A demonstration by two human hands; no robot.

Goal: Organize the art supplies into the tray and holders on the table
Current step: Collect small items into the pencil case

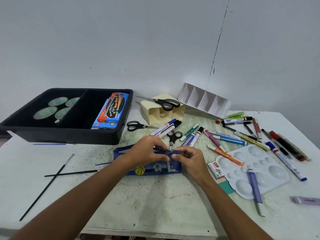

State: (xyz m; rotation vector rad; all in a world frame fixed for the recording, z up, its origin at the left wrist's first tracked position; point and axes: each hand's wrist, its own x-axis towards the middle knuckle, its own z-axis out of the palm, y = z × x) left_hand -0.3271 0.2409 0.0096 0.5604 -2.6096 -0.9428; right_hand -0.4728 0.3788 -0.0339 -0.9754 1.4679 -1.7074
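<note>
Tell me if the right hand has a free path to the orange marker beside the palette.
Probably yes. The orange marker lies just right of the right hand, nothing between them, but that hand pinches the blue pencil case and must let go first.

Two bare forearms come up from the bottom edge of the view, slim and long, each narrowing toward the wrist. No sleeve, cuff, watch, bracelet or ring shows on either one. The left hand and the right hand are bare, without gloves. Their fingers are slender, with short plain nails where they can be seen.
</note>
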